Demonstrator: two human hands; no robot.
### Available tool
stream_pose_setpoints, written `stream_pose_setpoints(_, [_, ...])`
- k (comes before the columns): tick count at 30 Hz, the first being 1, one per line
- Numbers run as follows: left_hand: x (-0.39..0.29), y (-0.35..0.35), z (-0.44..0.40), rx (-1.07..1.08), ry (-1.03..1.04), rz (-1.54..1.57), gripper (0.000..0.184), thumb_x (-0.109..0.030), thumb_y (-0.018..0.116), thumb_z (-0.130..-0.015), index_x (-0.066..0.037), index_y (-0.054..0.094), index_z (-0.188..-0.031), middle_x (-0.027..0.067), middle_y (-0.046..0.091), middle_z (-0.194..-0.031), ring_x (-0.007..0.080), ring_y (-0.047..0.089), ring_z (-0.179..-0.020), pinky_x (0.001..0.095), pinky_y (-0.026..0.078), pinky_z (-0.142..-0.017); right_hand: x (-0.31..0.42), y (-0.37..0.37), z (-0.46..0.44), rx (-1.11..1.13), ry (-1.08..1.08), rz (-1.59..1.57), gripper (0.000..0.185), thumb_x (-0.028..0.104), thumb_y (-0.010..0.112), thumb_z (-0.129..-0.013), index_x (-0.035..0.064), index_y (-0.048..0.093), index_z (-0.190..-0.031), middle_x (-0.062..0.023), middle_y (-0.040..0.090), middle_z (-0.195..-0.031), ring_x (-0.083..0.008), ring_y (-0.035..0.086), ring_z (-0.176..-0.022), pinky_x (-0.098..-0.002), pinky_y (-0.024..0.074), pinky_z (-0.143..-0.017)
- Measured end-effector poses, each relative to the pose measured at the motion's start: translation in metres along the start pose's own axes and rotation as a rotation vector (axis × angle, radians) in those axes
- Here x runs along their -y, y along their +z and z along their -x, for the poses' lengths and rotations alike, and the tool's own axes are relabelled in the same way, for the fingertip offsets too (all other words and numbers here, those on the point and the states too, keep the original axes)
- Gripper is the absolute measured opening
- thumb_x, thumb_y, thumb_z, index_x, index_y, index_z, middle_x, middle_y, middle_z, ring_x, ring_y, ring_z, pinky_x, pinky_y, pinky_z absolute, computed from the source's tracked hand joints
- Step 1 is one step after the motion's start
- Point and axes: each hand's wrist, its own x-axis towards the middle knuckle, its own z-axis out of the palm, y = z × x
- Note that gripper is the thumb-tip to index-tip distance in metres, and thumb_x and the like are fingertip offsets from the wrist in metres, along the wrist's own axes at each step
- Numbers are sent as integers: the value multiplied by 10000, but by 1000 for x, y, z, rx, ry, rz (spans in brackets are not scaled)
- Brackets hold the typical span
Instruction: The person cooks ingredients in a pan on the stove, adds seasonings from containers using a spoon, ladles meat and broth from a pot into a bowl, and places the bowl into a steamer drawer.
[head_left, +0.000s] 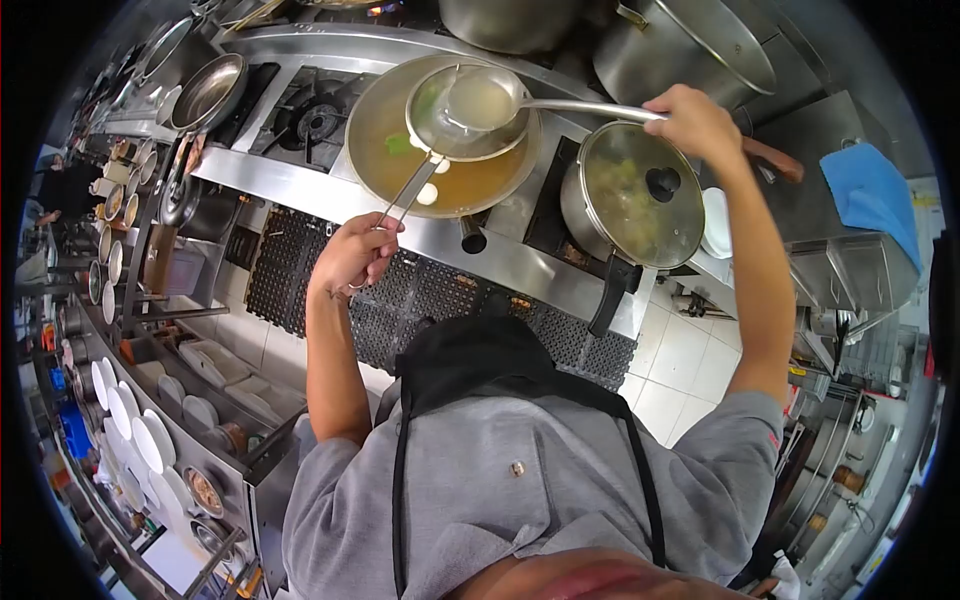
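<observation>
Left hand (pixel 357 256) is gripping strainer (pixel 428 128) over wide pan (pixel 364 165); right hand (pixel 694 122) is grasping ladle (pixel 528 103) above mesh; holding steady, tipping slowly is probably limiting splashes.

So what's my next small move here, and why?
Probably tip the ladle gently: its bowl seems to hold pale liquid, your right hand grips its handle, and it sits above the strainer, which your left hand holds over the wide pan.

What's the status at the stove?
Left hand: gripping strainer handle, strainer over wide pan. Right hand: holding ladle above strainer. Nothing visibly blocking between ladle and strainer.
</observation>
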Motion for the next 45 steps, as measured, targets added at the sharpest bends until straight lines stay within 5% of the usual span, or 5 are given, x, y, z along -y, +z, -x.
stream_pose_setpoints(11, [-2, 16, 6, -52, -54, -109, 172, -74, 504, -858, 31, 515, -994, 1, 457, -627, 59, 373, -396, 216, 275, -339, -61, -89, 58, -895, -89, 999, 303, 166, 631, -754, 195, 674, -1052, 3, 613, -785, -165, 614, -691, -355, 456, -577])
stream_pose_setpoints(19, [13, 35, -2, -78, -30, -16, 133, -55, 518, -826, 16, 504, -938, 5, 448, -600, 75, 359, -359, 213, 269, -311, -190, -101, -13, -705, 135, 1087, 100, 161, 626, -753, 111, 697, -703, -74, 638, -658, -209, 617, -645, -381, 465, -569])
stream_pose_setpoints(21, [14, 40, -1, -62, -16, -7, 114, -64, 490, -878, 12, 503, -963, -3, 444, -592, 65, 362, -351, 204, 273, -302, -194, -80, -45, -355, 291, 1076, 170, 154, 612, -788, 138, 720, -918, -55, 655, -788, -248, 665, -714, -388, 506, -588])
stream_pose_setpoints(34, [21, 37, 1, -116, -63, 64, 116, -55, 498, -903, 10, 500, -1000, 27, 461, -645, 77, 372, -366, 209, 288, -309, -275, -89, -71, -79, 686, -329, 113, 115, 666, -748, 16, 657, -801, -59, 526, -530, -129, 459, -383, -305, 303, -333])
stream_pose_setpoints(45, [7, 28, -9, -41, -49, 48, 160, -71, 511, -904, 34, 502, -1024, 33, 462, -656, 76, 358, -367, 214, 284, -306, -167, -243, 12, -116, 871, -61, 82, 137, 679, -731, 59, 698, -744, -11, 481, -503, -139, 414, -408, -338, 316, -376])
